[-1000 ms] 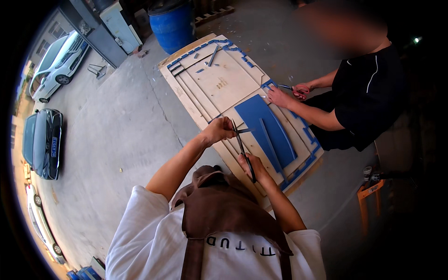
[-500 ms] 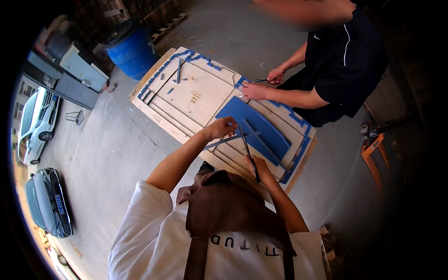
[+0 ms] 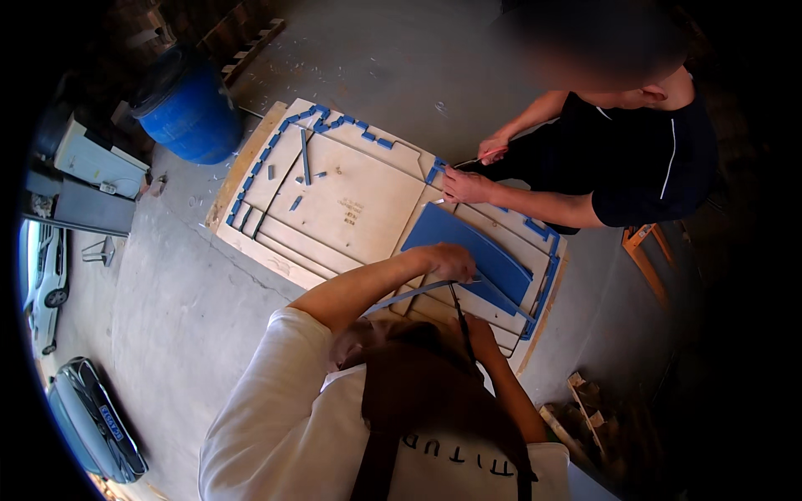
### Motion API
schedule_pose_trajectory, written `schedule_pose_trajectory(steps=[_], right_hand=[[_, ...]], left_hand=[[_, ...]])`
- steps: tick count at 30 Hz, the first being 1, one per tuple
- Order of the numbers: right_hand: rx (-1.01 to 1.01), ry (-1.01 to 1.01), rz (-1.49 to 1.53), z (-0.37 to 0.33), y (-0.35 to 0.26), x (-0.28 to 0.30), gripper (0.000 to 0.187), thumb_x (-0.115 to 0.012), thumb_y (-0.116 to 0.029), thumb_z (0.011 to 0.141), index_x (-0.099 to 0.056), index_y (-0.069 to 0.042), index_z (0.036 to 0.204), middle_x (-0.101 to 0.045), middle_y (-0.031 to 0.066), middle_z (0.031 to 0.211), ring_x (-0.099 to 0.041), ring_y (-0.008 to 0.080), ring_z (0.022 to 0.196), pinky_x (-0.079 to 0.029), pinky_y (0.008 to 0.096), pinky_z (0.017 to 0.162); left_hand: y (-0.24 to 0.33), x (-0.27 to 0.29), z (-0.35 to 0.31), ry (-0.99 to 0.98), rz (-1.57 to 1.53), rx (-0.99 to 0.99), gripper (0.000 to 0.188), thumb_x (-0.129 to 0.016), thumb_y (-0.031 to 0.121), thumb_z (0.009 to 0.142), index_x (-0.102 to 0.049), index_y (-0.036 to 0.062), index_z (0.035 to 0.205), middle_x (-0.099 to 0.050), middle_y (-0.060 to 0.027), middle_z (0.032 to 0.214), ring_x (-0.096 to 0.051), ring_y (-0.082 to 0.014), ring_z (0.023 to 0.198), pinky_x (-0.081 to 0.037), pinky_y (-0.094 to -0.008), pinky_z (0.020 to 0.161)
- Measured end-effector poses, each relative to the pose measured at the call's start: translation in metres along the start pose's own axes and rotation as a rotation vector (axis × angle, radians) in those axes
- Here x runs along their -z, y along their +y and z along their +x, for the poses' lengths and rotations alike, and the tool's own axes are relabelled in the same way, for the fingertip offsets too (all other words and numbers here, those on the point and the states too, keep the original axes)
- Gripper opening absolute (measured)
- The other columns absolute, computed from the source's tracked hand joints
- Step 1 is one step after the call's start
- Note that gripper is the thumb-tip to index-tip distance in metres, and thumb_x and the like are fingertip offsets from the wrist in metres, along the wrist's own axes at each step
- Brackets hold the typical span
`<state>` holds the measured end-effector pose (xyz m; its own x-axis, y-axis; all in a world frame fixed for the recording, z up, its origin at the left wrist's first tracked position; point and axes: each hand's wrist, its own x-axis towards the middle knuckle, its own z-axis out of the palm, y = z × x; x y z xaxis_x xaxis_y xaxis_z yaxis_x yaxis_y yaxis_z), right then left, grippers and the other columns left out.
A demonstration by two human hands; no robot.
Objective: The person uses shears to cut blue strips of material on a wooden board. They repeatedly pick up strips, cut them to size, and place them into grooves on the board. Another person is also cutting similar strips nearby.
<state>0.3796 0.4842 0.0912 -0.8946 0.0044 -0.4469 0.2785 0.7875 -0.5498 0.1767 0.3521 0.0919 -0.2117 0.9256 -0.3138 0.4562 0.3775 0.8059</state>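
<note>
My right hand is closed round the dark handles of a pair of scissors, whose blades point up toward my left hand. The blade tips meet a long thin blue-grey strip that slants across the near edge of the board. My left hand is closed on the strip's right end, its fingertips partly hidden. Below both hands lies a pale wooden board with grooves and blue pieces set along its edges. A blue curved panel rests on it, partly covered by my left hand. Another thin strip lies along the panel's near side.
Across the board a co-worker's hands work at its far edge, one with a red-handled tool. Short blue-grey offcuts lie on the board's left part. Beyond stand a blue barrel and, at right, an orange stand.
My left hand has moved right and nearer to the scissors along the strip. The scissors have come closer to my body. My view has shifted, so the board appears tilted differently.
</note>
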Motion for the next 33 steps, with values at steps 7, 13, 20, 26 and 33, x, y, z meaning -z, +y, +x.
schedule_pose_trajectory(steps=[7,13,20,26,33], right_hand=[[-0.095,-0.068,-0.070,0.014,-0.059,0.019,0.049,-0.053,-0.049,0.089,-0.056,-0.001,0.081,-0.062,0.0248,0.077,-0.060,0.0439,0.081,-0.046,0.0464,0.070],[-0.074,-0.059,-0.172,0.066,-0.041,0.001,0.053,-0.058,-0.053,0.086,-0.055,-0.001,0.075,-0.060,0.0235,0.073,-0.060,0.0429,0.075,-0.045,0.0462,0.065],[0.008,-0.112,-0.166,0.127,-0.089,0.008,0.065,-0.055,-0.066,0.081,-0.056,-0.001,0.073,-0.061,0.0204,0.069,-0.061,0.0398,0.070,-0.047,0.0465,0.063],[0.023,-0.075,-0.316,0.131,-0.102,0.009,0.068,-0.054,-0.069,0.079,-0.056,-0.002,0.073,-0.062,0.0193,0.070,-0.063,0.0377,0.071,-0.047,0.0450,0.064],[-0.100,-0.072,-0.122,0.067,-0.077,0.015,0.059,-0.059,-0.061,0.081,-0.054,-0.003,0.070,-0.060,0.0214,0.069,-0.059,0.0418,0.070,-0.045,0.0458,0.064]], left_hand=[[-0.046,0.010,-0.001,-0.010,-0.159,-0.129,0.024,-0.063,0.020,0.083,-0.064,0.0034,0.099,-0.065,-0.0107,0.092,-0.060,-0.0251,0.090,-0.045,-0.0341,0.080],[-0.063,0.053,-0.024,0.008,-0.280,0.052,0.020,-0.064,0.012,0.084,-0.063,0.0016,0.101,-0.065,-0.0068,0.089,-0.059,-0.0161,0.085,-0.046,-0.0291,0.076],[-0.129,0.076,-0.044,0.263,-0.735,0.089,0.015,-0.063,0.005,0.086,-0.060,0.0008,0.100,-0.064,-0.0018,0.089,-0.057,-0.0095,0.085,-0.044,-0.0235,0.080],[-0.131,0.092,-0.097,0.786,-1.089,0.005,0.010,-0.056,0.016,0.093,-0.054,0.0084,0.100,-0.063,-0.0022,0.094,-0.058,-0.0104,0.086,-0.044,-0.0259,0.082],[-0.111,-0.053,-0.147,0.563,-1.201,0.281,0.009,-0.051,0.015,0.095,-0.047,0.0075,0.099,-0.062,-0.0068,0.103,-0.059,-0.0119,0.090,-0.045,-0.0249,0.071]])
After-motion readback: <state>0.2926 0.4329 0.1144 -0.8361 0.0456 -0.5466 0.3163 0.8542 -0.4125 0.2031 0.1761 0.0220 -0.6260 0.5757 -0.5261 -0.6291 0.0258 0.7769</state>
